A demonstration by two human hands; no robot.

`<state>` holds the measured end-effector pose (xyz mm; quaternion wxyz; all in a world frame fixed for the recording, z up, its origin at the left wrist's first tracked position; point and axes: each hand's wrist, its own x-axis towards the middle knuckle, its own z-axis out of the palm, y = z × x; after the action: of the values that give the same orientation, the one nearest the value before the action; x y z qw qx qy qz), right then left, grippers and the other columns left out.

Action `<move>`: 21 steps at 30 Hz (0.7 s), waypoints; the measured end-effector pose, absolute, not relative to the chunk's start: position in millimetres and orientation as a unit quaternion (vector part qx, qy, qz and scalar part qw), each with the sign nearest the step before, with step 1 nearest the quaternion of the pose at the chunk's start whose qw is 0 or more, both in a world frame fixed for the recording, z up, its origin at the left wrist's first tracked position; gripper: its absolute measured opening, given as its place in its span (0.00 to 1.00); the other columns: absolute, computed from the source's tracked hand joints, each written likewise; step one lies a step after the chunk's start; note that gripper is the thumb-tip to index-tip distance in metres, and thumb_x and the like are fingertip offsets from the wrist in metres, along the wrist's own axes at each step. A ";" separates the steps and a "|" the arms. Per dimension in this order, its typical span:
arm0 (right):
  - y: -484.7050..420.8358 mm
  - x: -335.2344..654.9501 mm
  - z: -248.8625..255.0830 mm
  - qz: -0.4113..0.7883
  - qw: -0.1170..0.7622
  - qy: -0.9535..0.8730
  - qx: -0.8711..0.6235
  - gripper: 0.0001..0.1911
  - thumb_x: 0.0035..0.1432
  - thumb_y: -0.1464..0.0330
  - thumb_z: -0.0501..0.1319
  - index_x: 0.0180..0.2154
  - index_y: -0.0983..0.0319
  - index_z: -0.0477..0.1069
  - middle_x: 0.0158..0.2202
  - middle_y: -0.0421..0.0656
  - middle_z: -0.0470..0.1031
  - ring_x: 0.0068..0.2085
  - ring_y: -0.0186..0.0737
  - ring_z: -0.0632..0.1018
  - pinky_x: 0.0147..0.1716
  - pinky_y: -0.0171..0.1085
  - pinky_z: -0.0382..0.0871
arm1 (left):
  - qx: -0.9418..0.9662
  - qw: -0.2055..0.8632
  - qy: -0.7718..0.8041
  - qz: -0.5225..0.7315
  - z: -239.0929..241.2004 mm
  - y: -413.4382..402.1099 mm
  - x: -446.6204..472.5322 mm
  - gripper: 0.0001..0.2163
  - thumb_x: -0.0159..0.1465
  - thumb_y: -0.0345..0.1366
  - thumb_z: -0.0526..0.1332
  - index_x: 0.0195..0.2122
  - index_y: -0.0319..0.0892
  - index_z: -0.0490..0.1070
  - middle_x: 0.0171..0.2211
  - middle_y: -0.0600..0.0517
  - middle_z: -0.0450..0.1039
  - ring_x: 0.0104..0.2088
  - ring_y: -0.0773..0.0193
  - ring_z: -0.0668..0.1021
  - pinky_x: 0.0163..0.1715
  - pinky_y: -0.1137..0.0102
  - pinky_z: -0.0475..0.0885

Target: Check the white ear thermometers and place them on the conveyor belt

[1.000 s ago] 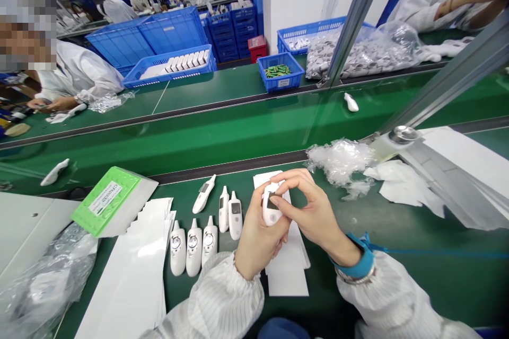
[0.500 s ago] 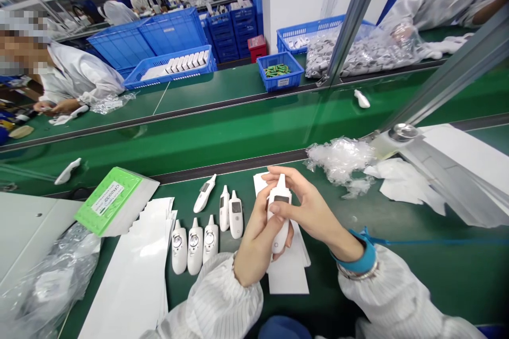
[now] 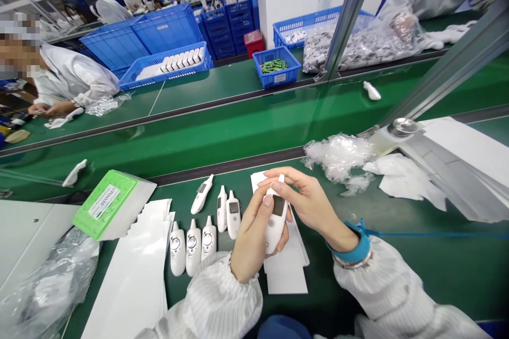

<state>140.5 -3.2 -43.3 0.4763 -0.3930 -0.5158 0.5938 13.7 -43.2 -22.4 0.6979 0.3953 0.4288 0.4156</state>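
On the table (image 3: pixel 417 270), 6 thermometers (image 3: pixel 193 249) lie left of your hands, a green box (image 3: pixel 99 204) farther left, plastic wrap (image 3: pixel 338 154) far right. Your left hand (image 3: pixel 249 241) grips another thermometer (image 3: pixel 274 233) above paper (image 3: pixel 287 278); your right hand (image 3: pixel 310 198) pinches narrowly near its tip. Its long axis runs near to far, tip pointing far, screen up.

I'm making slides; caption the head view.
Left hand grips a white device, right hand at one end, near six similar devices on a green bench.
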 end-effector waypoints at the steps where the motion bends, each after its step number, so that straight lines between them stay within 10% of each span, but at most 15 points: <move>1: -2.4 141.4 -47.0 0.572 0.493 -0.520 -0.399 0.13 0.62 0.57 0.60 0.45 0.56 0.72 0.40 0.40 0.81 0.19 0.30 0.74 0.23 0.35 0.72 | 0.403 0.698 0.427 0.409 -20.9 -40.3 12.5 0.15 0.70 0.45 0.50 0.52 0.42 0.62 0.30 0.54 0.69 0.12 0.77 0.64 0.09 0.80 0.51; 5: 4.3 150.2 -81.5 0.443 0.569 -0.502 -0.478 0.16 0.63 0.55 0.58 0.46 0.58 0.71 0.40 0.43 0.80 0.38 0.39 0.79 0.43 0.41 0.74 | 0.485 0.626 0.483 0.374 -16.4 5.5 1.2 0.13 0.71 0.41 0.48 0.51 0.41 0.61 0.25 0.55 0.70 0.12 0.74 0.65 0.10 0.78 0.55; 13: 18.3 161.0 -149.8 0.398 0.556 -0.456 -0.570 0.20 0.58 0.51 0.60 0.38 0.62 0.73 0.30 0.45 0.77 0.29 0.41 0.76 0.34 0.42 0.72 | 0.480 0.382 0.713 0.340 -48.6 202.8 -51.9 0.13 0.68 0.39 0.59 0.50 0.38 0.69 0.44 0.47 0.73 0.37 0.63 0.77 0.35 0.65 0.77; 21: 26.2 172.0 -168.1 0.427 0.437 -0.439 -0.659 0.33 0.44 0.40 0.60 0.38 0.61 0.76 0.34 0.49 0.81 0.36 0.53 0.81 0.32 0.45 0.76 | 0.474 0.187 0.825 0.246 -73.3 229.6 -72.1 0.16 0.67 0.39 0.60 0.54 0.40 0.68 0.54 0.44 0.68 0.50 0.55 0.75 0.49 0.54 0.73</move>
<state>172.0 26.2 -168.1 0.4371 -0.6586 -0.4394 0.4267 -72.1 229.6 -73.3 0.1874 0.4737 0.8245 0.2463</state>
